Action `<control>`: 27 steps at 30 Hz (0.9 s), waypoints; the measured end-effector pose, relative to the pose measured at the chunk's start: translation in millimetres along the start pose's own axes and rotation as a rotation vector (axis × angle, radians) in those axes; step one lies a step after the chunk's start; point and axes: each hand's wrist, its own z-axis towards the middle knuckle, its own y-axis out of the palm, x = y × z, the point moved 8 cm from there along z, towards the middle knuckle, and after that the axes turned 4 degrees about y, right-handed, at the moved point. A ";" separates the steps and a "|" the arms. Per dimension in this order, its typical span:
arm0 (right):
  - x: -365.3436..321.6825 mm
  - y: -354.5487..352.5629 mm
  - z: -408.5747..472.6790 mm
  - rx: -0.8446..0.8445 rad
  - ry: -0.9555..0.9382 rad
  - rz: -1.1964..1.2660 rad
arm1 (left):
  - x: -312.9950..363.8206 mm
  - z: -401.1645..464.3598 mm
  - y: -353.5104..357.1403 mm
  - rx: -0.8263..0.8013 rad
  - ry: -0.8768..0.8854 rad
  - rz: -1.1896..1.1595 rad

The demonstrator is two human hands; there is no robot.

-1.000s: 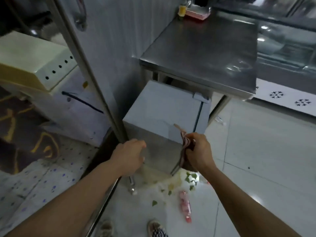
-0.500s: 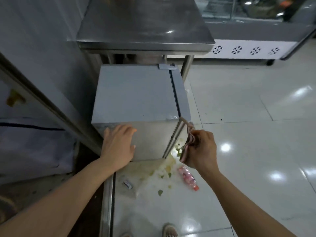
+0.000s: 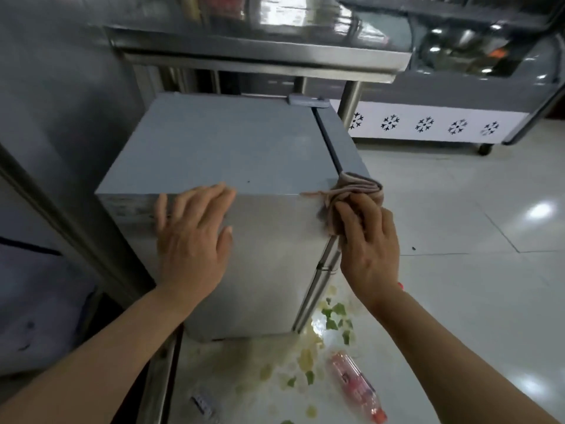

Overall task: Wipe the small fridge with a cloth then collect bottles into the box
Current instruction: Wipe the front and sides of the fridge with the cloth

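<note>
A small grey fridge [image 3: 232, 148] stands on the floor under a steel table. My left hand [image 3: 192, 237] lies flat with straight fingers against the fridge's near side, fingertips at its top edge. My right hand [image 3: 367, 243] grips a folded brownish cloth [image 3: 356, 189] and presses it onto the fridge's near right top corner, by the door seam. A plastic bottle with a pink label and red cap [image 3: 356, 387] lies on the floor in front of the fridge. No box is in view.
A steel table [image 3: 260, 47] overhangs the fridge's back. Green and yellow scraps [image 3: 333, 319] and a small wrapper [image 3: 203, 403] litter the white tiles. A steel cabinet frame [image 3: 70, 215] stands close on the left. A display counter with snowflake marks [image 3: 425, 125] is at the right back.
The view has come closer to the fridge. My right hand rose with the cloth from the door's edge to the top corner. My left hand spread flat on the near side.
</note>
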 end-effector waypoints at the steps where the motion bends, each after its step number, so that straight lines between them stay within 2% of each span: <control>1: 1.5 7.6 -5.5 0.031 -0.025 -0.058 | -1.7 -1.6 3.4 0.056 0.007 -0.017; 8: 7.1 33.6 -8.2 0.262 -0.075 -0.161 | -4.2 -1.6 17.9 0.407 0.021 -0.092; 12: 9.1 48.7 -25.9 0.401 -0.061 -0.168 | -5.4 -6.2 21.1 0.569 0.014 -0.050; 15: 7.3 74.2 -57.8 0.413 -0.037 -0.129 | -6.6 -7.0 21.6 0.601 0.020 -0.070; 19: 8.0 107.0 -102.3 0.277 -0.071 -0.084 | -4.4 -11.4 18.7 0.568 0.092 -0.079; 22: 13.3 100.6 -97.2 0.229 -0.088 -0.038 | -12.5 -17.9 16.0 0.508 0.166 -0.049; 24: 11.7 85.8 -77.2 0.263 -0.145 -0.043 | -33.3 -20.3 11.4 0.491 0.114 -0.024; 27: 4.5 53.6 -36.2 0.427 -0.173 -0.059 | -59.2 -21.7 7.6 0.496 0.031 0.012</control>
